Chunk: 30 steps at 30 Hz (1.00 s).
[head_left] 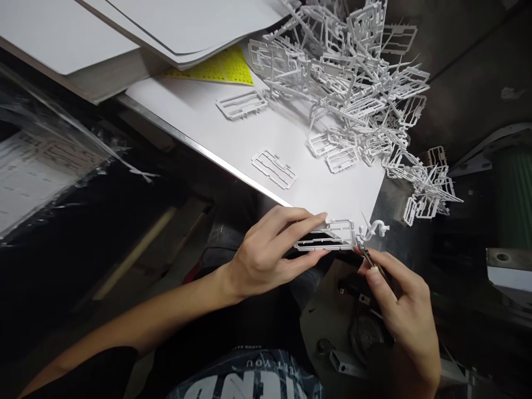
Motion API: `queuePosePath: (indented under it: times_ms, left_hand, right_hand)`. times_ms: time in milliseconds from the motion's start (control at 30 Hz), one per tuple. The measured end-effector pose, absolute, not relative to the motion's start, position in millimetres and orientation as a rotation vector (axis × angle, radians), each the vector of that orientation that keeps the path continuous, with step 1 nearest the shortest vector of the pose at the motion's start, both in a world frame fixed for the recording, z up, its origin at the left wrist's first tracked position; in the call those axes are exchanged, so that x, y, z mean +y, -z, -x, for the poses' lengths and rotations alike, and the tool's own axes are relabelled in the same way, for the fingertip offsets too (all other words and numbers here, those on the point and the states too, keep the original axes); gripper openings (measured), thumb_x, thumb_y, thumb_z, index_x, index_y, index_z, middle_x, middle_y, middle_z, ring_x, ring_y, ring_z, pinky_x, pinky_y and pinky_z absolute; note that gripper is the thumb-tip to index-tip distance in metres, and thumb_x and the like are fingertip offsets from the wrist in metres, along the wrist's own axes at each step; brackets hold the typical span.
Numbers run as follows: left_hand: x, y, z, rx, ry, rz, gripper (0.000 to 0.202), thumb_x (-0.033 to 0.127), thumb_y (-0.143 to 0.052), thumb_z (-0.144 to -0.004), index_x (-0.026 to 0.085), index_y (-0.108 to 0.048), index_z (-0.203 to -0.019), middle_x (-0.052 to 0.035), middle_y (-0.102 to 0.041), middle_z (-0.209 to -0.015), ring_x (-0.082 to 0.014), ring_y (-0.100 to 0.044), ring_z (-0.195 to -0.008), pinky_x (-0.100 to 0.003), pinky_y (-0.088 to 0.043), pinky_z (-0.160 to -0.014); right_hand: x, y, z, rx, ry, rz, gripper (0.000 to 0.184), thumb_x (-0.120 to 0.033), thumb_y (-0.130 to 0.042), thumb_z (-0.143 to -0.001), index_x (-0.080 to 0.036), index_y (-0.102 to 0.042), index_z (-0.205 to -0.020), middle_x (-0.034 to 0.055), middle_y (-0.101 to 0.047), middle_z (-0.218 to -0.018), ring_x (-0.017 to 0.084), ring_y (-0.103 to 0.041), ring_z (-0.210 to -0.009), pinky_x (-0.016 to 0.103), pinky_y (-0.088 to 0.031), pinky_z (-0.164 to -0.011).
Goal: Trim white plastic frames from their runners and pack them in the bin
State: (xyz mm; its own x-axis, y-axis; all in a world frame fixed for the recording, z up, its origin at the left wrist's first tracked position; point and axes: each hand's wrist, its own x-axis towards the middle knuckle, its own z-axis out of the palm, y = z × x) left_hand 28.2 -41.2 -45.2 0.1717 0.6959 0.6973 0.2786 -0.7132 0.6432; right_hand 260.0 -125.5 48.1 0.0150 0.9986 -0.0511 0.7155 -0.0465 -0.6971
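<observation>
My left hand (270, 252) pinches a white moulded plastic frame (328, 237) by its long edges, just off the near edge of the white table (286, 138). A curly white sprue (374, 228) sticks out of the frame's right end. My right hand (405, 316) is closed on a small cutter (368, 257) whose tip touches the joint between frame and sprue.
A big tangled heap of white plastic frames (353, 77) covers the table's far right and spills over its edge. Three loose frames (274, 168) lie flat on the table. A yellow sheet (220, 67) and white boards (178, 27) sit at the back. Clear plastic bag (45, 155) at left.
</observation>
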Motion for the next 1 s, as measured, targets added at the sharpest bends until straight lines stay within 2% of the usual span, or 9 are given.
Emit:
queuePosePath:
  times_ms: [300, 633, 833, 1000]
  left_hand:
    - [-41.7, 43.9, -28.6, 0.885, -1.569, -2.109, 0.046, 0.018, -0.084, -0.088, 0.011, -0.067, -0.130, -0.0119, -0.073, -0.111, -0.0199, -0.072, -0.098, -0.031, -0.064, -0.089]
    - [-40.3, 44.2, -28.7, 0.892, -1.622, -2.090, 0.047, 0.018, -0.084, -0.088, 0.014, -0.066, -0.130, -0.0104, -0.074, -0.110, -0.0196, -0.073, -0.096, -0.032, -0.065, -0.087]
    - [-40.0, 45.0, -28.3, 0.881, -1.641, -2.097, 0.047, 0.015, -0.088, -0.084, 0.007, -0.068, -0.126, -0.0140, -0.074, -0.109, -0.0209, -0.073, -0.097, -0.033, -0.065, -0.086]
    - [-40.0, 45.7, -27.1, 0.883, -1.642, -2.097, 0.047, 0.014, -0.088, -0.083, 0.005, -0.068, -0.125, -0.0149, -0.074, -0.109, -0.0211, -0.072, -0.097, -0.033, -0.065, -0.085]
  right_hand:
    - [-126.9, -49.0, -260.8, -1.761, -0.748, 1.802, 0.022, -0.037, -0.068, -0.108, -0.033, -0.076, -0.128, 0.0012, -0.072, -0.103, 0.021, -0.068, -0.087, 0.031, -0.054, -0.079]
    - [-126.8, -51.4, -261.6, -1.783, -0.747, 1.794, 0.022, -0.036, -0.067, -0.108, -0.033, -0.076, -0.128, 0.0003, -0.070, -0.100, 0.019, -0.066, -0.086, 0.029, -0.052, -0.077]
    - [-125.8, -47.9, -261.7, -1.773, -0.743, 1.795, 0.021, -0.035, -0.068, -0.108, -0.033, -0.075, -0.128, -0.0011, -0.070, -0.102, 0.017, -0.066, -0.087, 0.026, -0.051, -0.078]
    - [-125.7, -46.4, -261.6, -1.777, -0.752, 1.784, 0.022, -0.036, -0.067, -0.108, -0.033, -0.075, -0.129, -0.0012, -0.070, -0.104, 0.017, -0.066, -0.089, 0.026, -0.051, -0.079]
